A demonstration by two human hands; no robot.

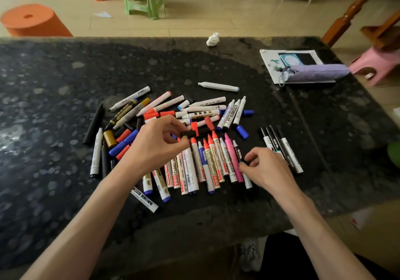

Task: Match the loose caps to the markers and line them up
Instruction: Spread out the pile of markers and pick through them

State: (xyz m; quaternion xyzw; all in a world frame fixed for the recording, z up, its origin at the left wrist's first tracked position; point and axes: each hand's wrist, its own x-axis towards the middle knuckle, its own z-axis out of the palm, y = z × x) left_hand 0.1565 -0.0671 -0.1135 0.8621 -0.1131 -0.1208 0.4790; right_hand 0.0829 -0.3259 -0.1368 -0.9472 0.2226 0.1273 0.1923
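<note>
The left hand (160, 141) pinched a short black piece (191, 133) between thumb and fingers, just above the row of markers (207, 162) on the worktop (65, 74). The right hand (264, 167) had its fingers curled on the end marker (237, 149) at the row's right. Loose caps (242, 131) lay just behind.

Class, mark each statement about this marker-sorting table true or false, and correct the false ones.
1. The left hand pinches a short black cylindrical piece. True.
2. The crumpled white tissue lies among the markers. False: it sits apart, near the far edge of the dark stone table.
3. The purple folded umbrella rests on a white printed bag. True.
4. The pink plastic marker lies alone. False: it lies in the near row, beside the right hand, whose fingers pinch a black-and-white marker.
</note>
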